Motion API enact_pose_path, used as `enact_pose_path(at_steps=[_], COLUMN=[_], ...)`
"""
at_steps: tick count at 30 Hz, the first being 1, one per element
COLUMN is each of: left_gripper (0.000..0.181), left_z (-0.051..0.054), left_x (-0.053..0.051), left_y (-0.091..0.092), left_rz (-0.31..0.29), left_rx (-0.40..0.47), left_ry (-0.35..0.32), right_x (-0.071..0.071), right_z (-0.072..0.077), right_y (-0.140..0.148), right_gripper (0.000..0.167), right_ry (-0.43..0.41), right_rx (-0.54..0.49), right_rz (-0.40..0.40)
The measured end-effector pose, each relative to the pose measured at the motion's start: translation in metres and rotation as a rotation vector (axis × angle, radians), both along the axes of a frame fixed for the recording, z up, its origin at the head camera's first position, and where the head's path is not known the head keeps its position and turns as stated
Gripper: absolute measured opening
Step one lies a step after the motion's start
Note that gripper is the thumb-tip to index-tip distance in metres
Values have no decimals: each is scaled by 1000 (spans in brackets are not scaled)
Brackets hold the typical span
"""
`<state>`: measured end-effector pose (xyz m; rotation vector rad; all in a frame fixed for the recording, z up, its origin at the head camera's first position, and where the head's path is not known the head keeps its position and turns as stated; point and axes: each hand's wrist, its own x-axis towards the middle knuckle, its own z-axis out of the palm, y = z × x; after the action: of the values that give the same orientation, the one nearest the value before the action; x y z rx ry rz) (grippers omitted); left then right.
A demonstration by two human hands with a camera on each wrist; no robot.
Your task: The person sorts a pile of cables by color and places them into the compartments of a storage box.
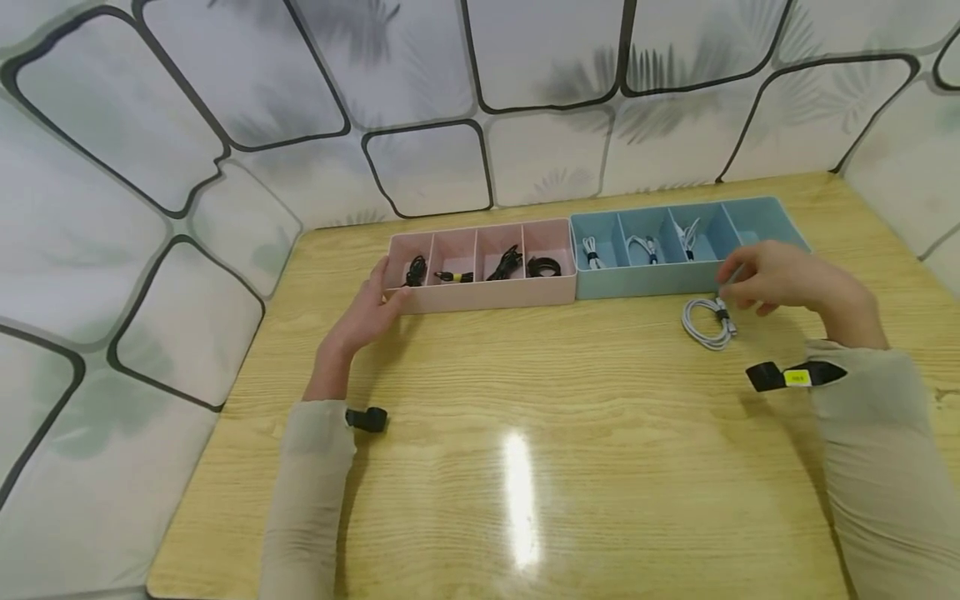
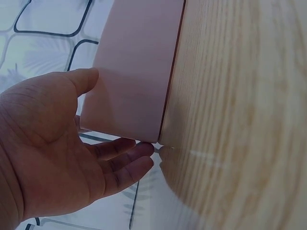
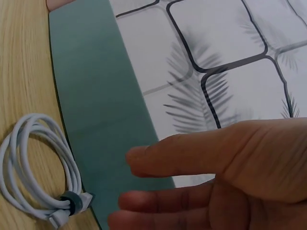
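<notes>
My left hand (image 1: pixel 365 312) holds the left end of a pink divided box (image 1: pixel 487 296), thumb at the front edge and fingers round the corner. In the left wrist view, the hand (image 2: pixel 57 148) lies against the box's end (image 2: pixel 134 72). My right hand (image 1: pixel 795 287) hovers just in front of a blue-green divided box (image 1: pixel 645 282), fingers loosely bent. A coiled light-grey cable (image 1: pixel 697 337) with a dark strap lies on the table below its fingertips. The right wrist view shows the cable (image 3: pixel 24 163) apart from the fingers (image 3: pixel 168 155).
The boxes stand end to end on the wooden table (image 1: pixel 450 467), near the patterned wall (image 1: pixel 540 158). Black cables (image 1: pixel 507 262) lie in the pink compartments. White cables (image 1: pixel 591 252) lie in three blue-green compartments; the rightmost compartment (image 1: pixel 761 225) shows a bare floor.
</notes>
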<state>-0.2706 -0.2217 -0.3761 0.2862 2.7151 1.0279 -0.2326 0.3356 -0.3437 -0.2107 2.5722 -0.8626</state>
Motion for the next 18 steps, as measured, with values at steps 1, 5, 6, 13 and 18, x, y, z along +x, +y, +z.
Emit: enact_pose_path(at_steps=[1, 5, 6, 13, 18], left_gripper=[76, 76, 76, 76, 76], left_z=[0, 0, 0, 0, 0], left_x=[0, 0, 0, 0, 0], left_y=[0, 0, -1, 0, -1], left_rz=[0, 1, 1, 1, 1], left_rx=[1, -1, -2, -5, -5], left_ry=[3, 3, 2, -1, -2], right_x=[-1, -2, -3, -7, -8], right_z=[-1, -5, -6, -12, -14], right_y=[0, 2, 3, 1, -3], right_gripper=[34, 33, 33, 28, 27], right_ry=[-13, -50, -58, -99, -116], right_rx=[5, 25, 30, 68, 78], right_rz=[4, 21, 26, 49, 72])
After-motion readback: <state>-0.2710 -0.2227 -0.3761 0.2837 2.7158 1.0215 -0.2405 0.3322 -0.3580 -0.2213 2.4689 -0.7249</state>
